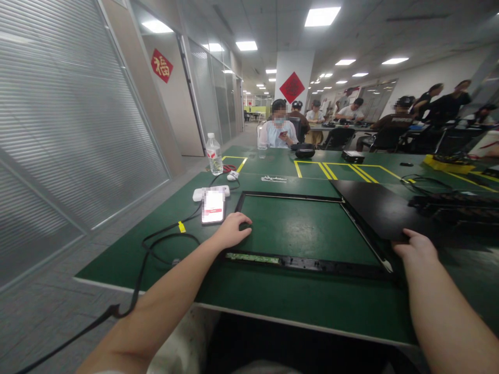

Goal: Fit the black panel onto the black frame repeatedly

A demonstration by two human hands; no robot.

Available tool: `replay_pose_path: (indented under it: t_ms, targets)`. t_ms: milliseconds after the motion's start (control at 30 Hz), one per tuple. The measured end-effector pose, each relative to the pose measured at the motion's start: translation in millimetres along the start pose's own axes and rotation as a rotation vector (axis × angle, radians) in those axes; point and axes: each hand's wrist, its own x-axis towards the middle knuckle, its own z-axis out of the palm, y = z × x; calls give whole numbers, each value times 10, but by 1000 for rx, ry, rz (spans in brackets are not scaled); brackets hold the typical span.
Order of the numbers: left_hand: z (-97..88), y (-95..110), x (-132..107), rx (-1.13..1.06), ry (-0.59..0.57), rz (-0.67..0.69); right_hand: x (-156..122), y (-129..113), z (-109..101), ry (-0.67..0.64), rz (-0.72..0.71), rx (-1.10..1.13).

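frame (319, 264) flat, long axis left-right; right hand (416, 246) grips panel (370, 208)

From where I stand, I see two bare forearms, the left one (171, 298) long and slim, the right one (444, 306) broader-looking at the edge of the view. Both taper at the wrist into uncovered hands, the left hand (231, 231) and the right hand (420, 248), with slender fingers (243, 217). Over the lap lies pale, off-white cloth (179, 340), softly creased, with faint darker patches too blurred to make out. Near the left elbow shows a sliver of white (104, 372); I can't tell whether it's a sleeve.
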Motion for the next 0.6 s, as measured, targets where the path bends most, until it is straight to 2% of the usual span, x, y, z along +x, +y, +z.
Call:
replay_pose_path:
  t_ms: [267,600]
  targets:
    - [18,-9,1,16,-4,1,-14,5,13,-5,-12,16]
    - [18,-23,-9,-2,12,16,-213,-14,113,-91,-91,92]
